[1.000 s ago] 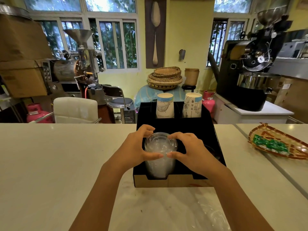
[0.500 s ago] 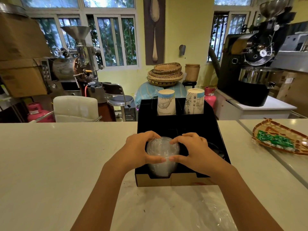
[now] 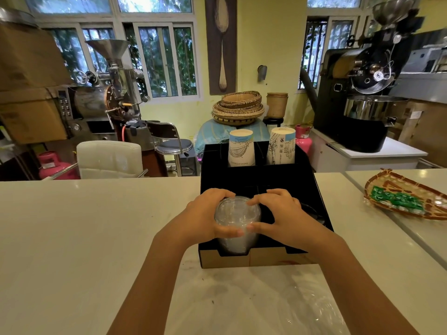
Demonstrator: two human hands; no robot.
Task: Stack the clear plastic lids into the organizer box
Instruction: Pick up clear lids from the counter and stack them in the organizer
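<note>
Cupping lid stack (image 3: 237,222) (both hands) inside organizer box (image 3: 314,189).

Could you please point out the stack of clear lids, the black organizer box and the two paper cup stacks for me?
stack of clear lids (image 3: 237,211), head view, on the top lid.
black organizer box (image 3: 312,189), head view, on its right wall.
left paper cup stack (image 3: 241,148), head view, on its printed side.
right paper cup stack (image 3: 281,147), head view, on its printed side.

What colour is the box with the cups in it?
Black inside, with a plain brown cardboard front, seen from the head camera: the box.
</note>
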